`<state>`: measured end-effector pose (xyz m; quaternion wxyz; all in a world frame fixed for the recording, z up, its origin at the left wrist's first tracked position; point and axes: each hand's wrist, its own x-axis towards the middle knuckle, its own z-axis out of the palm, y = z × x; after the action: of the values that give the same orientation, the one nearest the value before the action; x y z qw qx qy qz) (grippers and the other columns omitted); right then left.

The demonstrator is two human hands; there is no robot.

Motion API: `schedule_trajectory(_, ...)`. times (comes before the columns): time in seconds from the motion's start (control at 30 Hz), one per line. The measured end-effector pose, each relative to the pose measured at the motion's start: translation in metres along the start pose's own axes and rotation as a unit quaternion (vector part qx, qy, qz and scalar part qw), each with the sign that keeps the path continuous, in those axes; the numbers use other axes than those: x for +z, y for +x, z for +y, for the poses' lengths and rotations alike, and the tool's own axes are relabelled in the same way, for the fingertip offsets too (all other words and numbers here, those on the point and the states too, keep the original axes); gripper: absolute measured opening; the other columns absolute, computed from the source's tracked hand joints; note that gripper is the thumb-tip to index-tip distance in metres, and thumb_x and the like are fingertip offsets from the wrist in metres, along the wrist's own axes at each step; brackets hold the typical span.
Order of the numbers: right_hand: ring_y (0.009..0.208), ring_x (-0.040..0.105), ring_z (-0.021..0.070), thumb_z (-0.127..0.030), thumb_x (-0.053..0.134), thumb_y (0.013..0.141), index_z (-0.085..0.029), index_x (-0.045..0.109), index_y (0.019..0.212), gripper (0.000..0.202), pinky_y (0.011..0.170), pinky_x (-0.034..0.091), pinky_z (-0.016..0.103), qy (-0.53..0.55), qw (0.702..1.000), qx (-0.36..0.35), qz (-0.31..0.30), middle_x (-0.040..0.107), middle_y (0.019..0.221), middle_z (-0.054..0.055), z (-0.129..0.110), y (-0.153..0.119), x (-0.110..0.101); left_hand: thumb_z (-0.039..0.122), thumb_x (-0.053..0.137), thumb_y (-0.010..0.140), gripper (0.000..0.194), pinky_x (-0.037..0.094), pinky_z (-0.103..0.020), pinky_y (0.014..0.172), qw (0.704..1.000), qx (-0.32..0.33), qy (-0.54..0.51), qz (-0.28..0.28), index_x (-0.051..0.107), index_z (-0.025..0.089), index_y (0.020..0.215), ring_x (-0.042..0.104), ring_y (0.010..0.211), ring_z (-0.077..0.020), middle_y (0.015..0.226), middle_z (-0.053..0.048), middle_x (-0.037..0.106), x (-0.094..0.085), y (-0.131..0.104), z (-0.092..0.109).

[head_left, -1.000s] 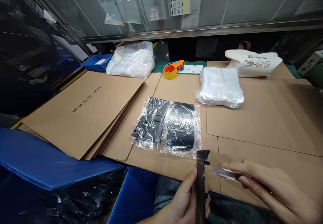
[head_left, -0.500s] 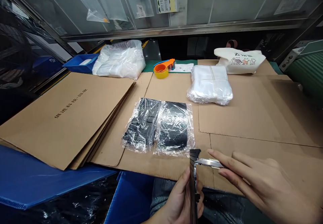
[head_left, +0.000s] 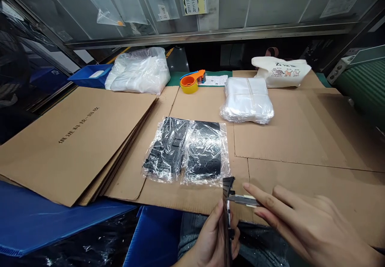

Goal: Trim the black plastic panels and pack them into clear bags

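My left hand (head_left: 212,237) grips a thin black plastic panel (head_left: 227,219), held on edge at the front of the table. In my right hand (head_left: 300,219) is a utility knife (head_left: 243,200), pinched between thumb and fingers. Its blade tip touches, or nearly touches, the panel's right edge near the top. Just beyond lie two black parts in clear bags, a bagged part (head_left: 167,150) on the left and a bagged panel (head_left: 205,150) beside it. The lower end of the held panel runs out of the picture.
Flat cardboard sheets (head_left: 81,138) are stacked on the left. A bundle of clear bags (head_left: 248,98), an orange tape dispenser (head_left: 192,81), a white pouch (head_left: 281,72) and a large plastic bag (head_left: 140,70) sit farther back. Blue bins (head_left: 153,235) stand below the table's front edge.
The knife tip has moved slightly down along the panel's edge, and the blade has turned a little. Both hands keep their hold. The whole view has shifted slightly.
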<state>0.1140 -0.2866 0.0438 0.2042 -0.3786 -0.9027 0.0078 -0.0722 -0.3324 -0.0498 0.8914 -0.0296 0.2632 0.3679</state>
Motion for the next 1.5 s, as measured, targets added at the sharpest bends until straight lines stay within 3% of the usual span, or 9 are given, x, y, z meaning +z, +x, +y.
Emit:
schedule_trajectory(0.67,0.045,0.05,0.0106,-0.027,0.035,0.106,-0.015,0.052,0.13,0.032,0.044,0.031,0.028,-0.003,1.0,0.007,0.008,0.051,0.068,-0.002,-0.0014,0.0004,-0.0003,0.05,0.076,0.075,0.042,0.017,-0.018,0.029,0.999,0.01,-0.013,-0.039,0.05,0.018,0.07,0.022,0.028,-0.0032,0.044,0.01,0.04,-0.0047,0.0011,-0.0019)
schedule_trajectory(1.17,0.048,0.053,0.009,-0.028,0.033,0.107,-0.014,0.053,0.13,0.034,0.043,0.032,0.025,0.033,0.999,-0.016,0.009,0.051,0.067,-0.002,-0.003,-0.0008,-0.0005,0.055,0.079,0.068,0.051,0.019,-0.016,0.029,1.0,0.004,0.004,0.005,0.046,0.018,0.063,0.023,0.029,-0.0026,0.043,0.01,0.039,0.0017,-0.0004,-0.0009)
schedule_trajectory(1.33,0.043,0.049,0.0101,-0.027,0.037,0.106,-0.015,0.053,0.131,0.032,0.043,0.03,0.027,0.006,1.0,0.005,0.024,0.049,0.066,-0.003,-0.0002,-0.0015,-0.0006,0.051,0.082,0.066,0.047,0.019,-0.016,0.027,1.0,0.0,-0.001,-0.007,0.048,0.019,0.066,0.022,0.027,-0.003,0.041,0.01,0.041,0.0035,0.0005,-0.0002)
schedule_trajectory(1.5,0.046,0.051,0.0101,-0.027,0.037,0.106,-0.014,0.053,0.131,0.032,0.044,0.032,0.026,0.018,1.0,0.002,0.021,0.05,0.067,-0.002,-0.0021,-0.002,0.0007,0.053,0.076,0.073,0.044,0.021,-0.016,0.028,1.0,0.008,-0.001,-0.021,0.049,0.018,0.067,0.022,0.027,-0.0032,0.043,0.009,0.041,-0.0001,0.0005,-0.0009)
